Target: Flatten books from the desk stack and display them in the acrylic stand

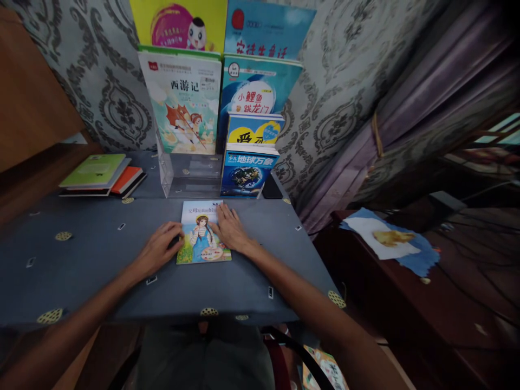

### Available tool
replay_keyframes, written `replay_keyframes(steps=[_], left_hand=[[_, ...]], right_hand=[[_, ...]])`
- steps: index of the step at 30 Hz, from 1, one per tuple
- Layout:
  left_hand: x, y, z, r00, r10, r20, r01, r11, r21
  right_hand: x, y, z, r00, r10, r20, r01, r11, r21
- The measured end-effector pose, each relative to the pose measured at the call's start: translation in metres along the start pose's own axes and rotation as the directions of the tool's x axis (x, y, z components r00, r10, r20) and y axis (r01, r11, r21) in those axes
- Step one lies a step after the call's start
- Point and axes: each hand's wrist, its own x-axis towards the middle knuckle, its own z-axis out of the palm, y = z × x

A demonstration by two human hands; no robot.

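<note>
A thin picture book lies face up on the cloth-covered table, with a girl in a yellow hat and blue overalls on its cover. My right hand rests flat over its right edge, fingers stretched toward the top corner. At the left edge is my left hand, its fingers loosely bent and thumb apart, the tips touching or very near the cover. Between that thumb and the fingers shows a small dark patch that I cannot make out. Just behind the book stands a clear tiered book stand.
On the stand, several children's books include a white one and a blue earth book. A small stack of books lies at the back left. Beside the stand is a dark flat object. Right of the table, a reddish-brown surface holds blue and white sheets.
</note>
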Motion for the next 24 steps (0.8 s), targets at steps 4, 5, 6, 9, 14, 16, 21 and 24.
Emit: replay_keyframes(steps=[4, 5, 6, 9, 14, 16, 21, 24], left_hand=[[0.004, -0.004, 0.011, 0.997, -0.063, -0.041, 0.064, 0.997, 0.040], [0.005, -0.003, 0.014, 0.996, -0.076, -0.047, 0.077, 0.997, 0.026], [0.007, -0.003, 0.015, 0.995, -0.089, -0.049, 0.089, 0.996, 0.003], [0.012, -0.001, 0.017, 0.983, -0.178, -0.049, 0.171, 0.978, -0.120], [0.023, -0.002, 0.015, 0.902, -0.427, -0.062, 0.308, 0.740, -0.598], [0.026, 0.002, 0.017, 0.831, -0.553, -0.050, 0.326, 0.560, -0.762], [0.032, 0.023, 0.023, 0.743, -0.629, 0.228, 0.398, 0.140, -0.907], [0.038, 0.033, 0.017, 0.761, -0.567, 0.314, 0.413, 0.052, -0.909]], right_hand=[[-0.026, -0.008, 0.007, 1.000, 0.017, 0.008, -0.017, 1.000, -0.013], [-0.032, -0.011, 0.008, 1.000, 0.015, 0.012, -0.015, 1.000, -0.011], [-0.037, -0.014, 0.009, 1.000, 0.011, 0.013, -0.010, 1.000, -0.006], [-0.047, -0.020, 0.010, 1.000, -0.003, -0.008, 0.003, 1.000, 0.011], [-0.049, -0.019, 0.011, 1.000, 0.004, -0.031, -0.003, 0.999, 0.034], [-0.049, -0.017, 0.012, 0.999, -0.004, -0.040, 0.006, 0.999, 0.049], [-0.050, -0.017, 0.011, 0.999, -0.033, -0.041, 0.036, 0.996, 0.078], [-0.051, -0.018, 0.008, 0.999, -0.013, -0.038, 0.018, 0.992, 0.126]])
